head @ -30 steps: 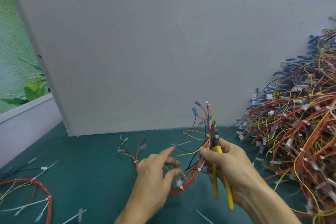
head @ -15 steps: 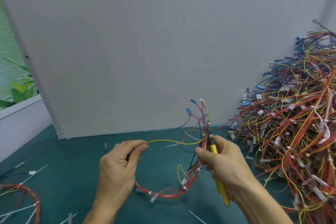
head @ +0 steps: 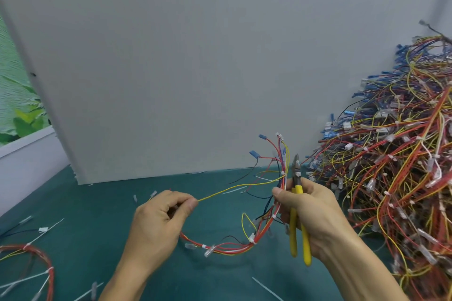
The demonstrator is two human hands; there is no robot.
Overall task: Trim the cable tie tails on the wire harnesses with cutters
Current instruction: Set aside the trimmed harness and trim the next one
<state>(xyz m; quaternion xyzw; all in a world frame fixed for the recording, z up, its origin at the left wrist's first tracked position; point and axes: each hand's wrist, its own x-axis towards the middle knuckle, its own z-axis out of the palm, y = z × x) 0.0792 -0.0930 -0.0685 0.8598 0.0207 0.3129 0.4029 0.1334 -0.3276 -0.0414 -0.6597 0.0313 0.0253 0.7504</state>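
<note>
A red, yellow and blue wire harness (head: 234, 248) loops above the green mat between my hands, with white cable ties along it. My left hand (head: 159, 225) pinches one end of the harness, and a yellow wire runs taut from its fingertips to the right. My right hand (head: 310, 212) grips the yellow-handled cutters (head: 298, 222) together with the upright part of the harness; the cutter jaws point up beside the blue connectors (head: 254, 154).
A large heap of harnesses (head: 396, 166) fills the right side. Another harness with long white tie tails (head: 36, 269) lies at the lower left. Cut tie tails (head: 266, 288) are scattered on the green mat (head: 85, 215). A grey board (head: 195, 68) stands behind.
My left hand moved left away from the right hand and pinched a harness end, drawing the yellow wire taut. The right hand stayed on the cutters and harness.
</note>
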